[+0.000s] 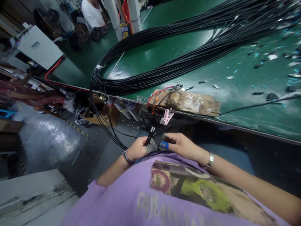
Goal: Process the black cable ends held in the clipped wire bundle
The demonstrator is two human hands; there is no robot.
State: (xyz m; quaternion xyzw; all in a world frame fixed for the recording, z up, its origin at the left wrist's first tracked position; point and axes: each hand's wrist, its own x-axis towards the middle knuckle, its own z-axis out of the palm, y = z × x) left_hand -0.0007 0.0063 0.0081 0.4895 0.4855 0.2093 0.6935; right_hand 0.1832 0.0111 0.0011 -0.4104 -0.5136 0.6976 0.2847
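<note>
Close to my body, my left hand (139, 148) is closed around black cables (150, 135), whose pale tips stick up above its fingers. Its thumb has a grey wrap. My right hand (182, 145) is just beside it, fingers pinched together, with blue tape (164, 145) around one finger. A dark, narrow item (167, 138) shows at its fingertips; I cannot make out what it is. Ahead of both hands, a pink clothespin (167, 116) sits at the table edge, below a wooden board (199, 103) with a brown lump and red and black wires on it.
A large coil of black cable (145, 80) lies along the green table (225, 75), some strands hanging off the edge. Cable scraps (258, 93) litter the right side. A white box (39, 47), a cardboard box (113, 116) and two other people are on the left.
</note>
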